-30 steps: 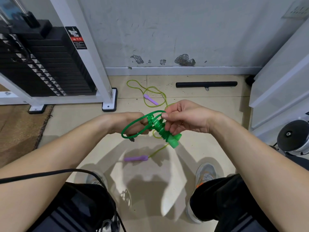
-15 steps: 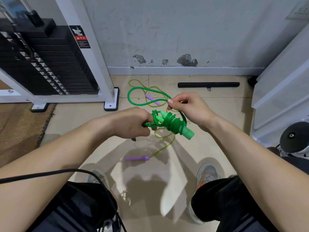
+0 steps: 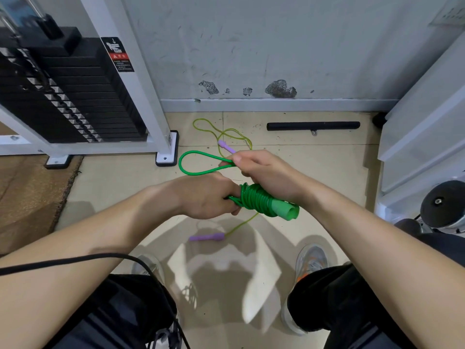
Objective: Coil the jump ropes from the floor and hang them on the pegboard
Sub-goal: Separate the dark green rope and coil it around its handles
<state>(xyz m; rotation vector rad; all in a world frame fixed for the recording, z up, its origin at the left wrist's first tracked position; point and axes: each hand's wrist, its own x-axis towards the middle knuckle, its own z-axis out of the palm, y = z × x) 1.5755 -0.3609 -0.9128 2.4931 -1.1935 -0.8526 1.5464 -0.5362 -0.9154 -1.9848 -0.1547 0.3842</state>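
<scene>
The fingers (image 3: 237, 159) of the right hand (image 3: 266, 173) are pinching a loose loop of the green jump rope (image 3: 253, 200). The left hand (image 3: 205, 195) is curling round its wound bundle, above the floor (image 3: 113, 187). The yellow-green jump rope (image 3: 206, 238) with purple handles is lying on the floor beneath.

A gym corner: weight stack (image 3: 75, 96) in a white machine frame (image 3: 141, 79), tiled floor (image 3: 314, 159).
</scene>
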